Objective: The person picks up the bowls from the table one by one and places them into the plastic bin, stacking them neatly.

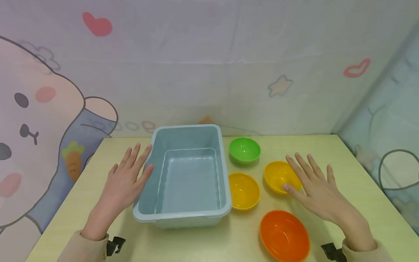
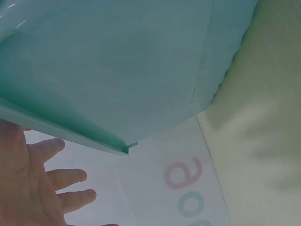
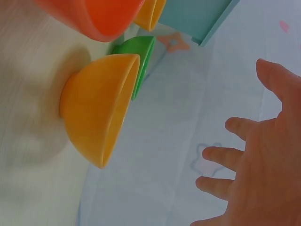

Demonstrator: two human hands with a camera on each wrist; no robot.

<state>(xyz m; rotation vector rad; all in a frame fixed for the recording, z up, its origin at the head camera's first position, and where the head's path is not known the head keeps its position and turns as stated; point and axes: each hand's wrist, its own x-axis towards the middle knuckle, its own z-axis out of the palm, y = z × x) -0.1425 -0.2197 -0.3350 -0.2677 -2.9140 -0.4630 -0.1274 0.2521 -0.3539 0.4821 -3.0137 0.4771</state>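
Fully splayed, left grip (image 1: pixel 123 181) and right grip (image 1: pixel 316 192) hold nothing, blue tub (image 1: pixel 193 183) and green bowl (image 1: pixel 244 150) between them.

the tub (image 1: pixel 191 185) and bowls (image 1: pixel 284 233) look smooth, glossy plastic.

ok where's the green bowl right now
In the head view, the green bowl stands just right of the blue-grey bin, near the table's far edge, beyond both yellow bowls.

Both hands (image 1: pixel 126 182) (image 1: pixel 319 193) palm-down, fingers spread
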